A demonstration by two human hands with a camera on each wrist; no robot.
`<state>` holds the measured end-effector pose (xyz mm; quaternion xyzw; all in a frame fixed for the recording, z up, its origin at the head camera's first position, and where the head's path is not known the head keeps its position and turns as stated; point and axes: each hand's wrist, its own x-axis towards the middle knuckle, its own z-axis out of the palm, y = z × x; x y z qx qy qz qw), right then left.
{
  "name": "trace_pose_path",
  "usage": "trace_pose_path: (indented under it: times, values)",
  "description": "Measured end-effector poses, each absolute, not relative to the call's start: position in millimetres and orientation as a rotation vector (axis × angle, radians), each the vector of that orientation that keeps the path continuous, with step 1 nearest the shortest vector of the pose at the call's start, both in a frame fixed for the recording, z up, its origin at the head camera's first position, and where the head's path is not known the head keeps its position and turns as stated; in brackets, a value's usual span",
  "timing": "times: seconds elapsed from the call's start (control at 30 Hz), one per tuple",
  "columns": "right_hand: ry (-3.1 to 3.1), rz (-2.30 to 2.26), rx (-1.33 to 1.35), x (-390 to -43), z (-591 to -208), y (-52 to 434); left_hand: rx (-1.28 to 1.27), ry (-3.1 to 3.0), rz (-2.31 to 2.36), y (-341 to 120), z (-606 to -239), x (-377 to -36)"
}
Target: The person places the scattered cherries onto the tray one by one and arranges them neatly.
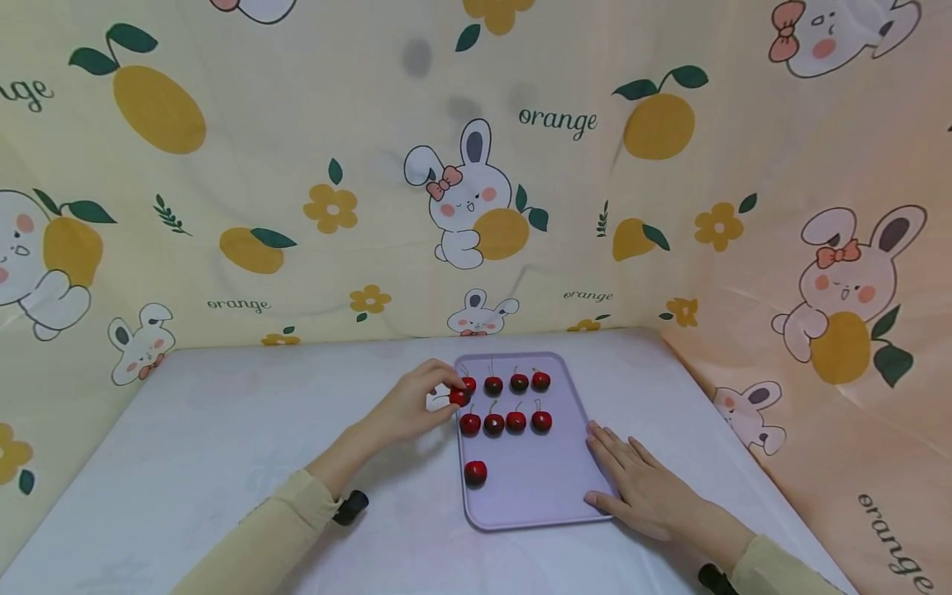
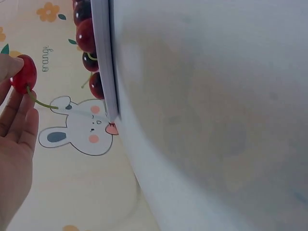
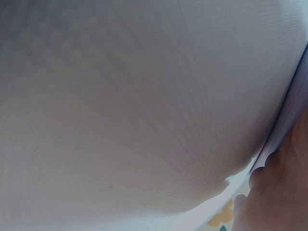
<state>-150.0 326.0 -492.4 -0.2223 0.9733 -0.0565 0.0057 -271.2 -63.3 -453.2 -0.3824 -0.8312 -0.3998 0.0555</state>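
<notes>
My left hand (image 1: 412, 402) pinches a red cherry (image 2: 25, 74) between thumb and fingertips, its green stem hanging free in the left wrist view. In the head view this cherry is over the left rim of a lilac tray (image 1: 531, 487), beside the back-row cherry (image 1: 469, 384) at that end. Two rows of several dark red cherries run across the tray's far half, stems mostly up. A lone cherry (image 1: 475, 473) sits nearer the front left. My right hand (image 1: 647, 487) rests along the tray's right edge, its fingers extended.
A white cloth (image 1: 223, 463) covers the table beneath the tray. Behind and to the right hangs a yellow curtain (image 1: 372, 107) printed with rabbits and oranges. Dark wrist straps show at the left sleeve (image 1: 297, 504) and the right sleeve (image 1: 781, 566).
</notes>
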Motion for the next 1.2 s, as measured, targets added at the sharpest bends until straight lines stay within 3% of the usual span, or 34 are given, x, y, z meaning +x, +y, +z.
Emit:
trace_pose_path:
  times: [1.2]
  values:
    - [3.046,-0.181,-0.692,-150,-492,325,-1.663,-2.683,-0.960,-8,-455,-257]
